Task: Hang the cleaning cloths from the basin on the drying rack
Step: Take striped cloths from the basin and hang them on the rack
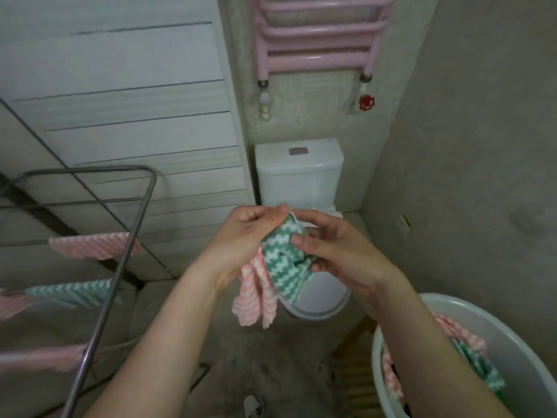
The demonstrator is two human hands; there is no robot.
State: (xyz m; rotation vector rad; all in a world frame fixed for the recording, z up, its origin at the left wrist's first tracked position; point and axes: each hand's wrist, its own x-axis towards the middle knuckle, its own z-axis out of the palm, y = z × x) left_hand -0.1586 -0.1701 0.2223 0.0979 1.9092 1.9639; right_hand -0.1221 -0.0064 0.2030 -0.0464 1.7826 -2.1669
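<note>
Green cloth — pink cloth — in fingers

No text, label, brand or number can be read anywhere in this view. A faint grey mark sits on the far right corner of the toilet cistern, but it is too small and blurred to make out. A small yellowish tag on the right wall is also too blurred to read.
</note>
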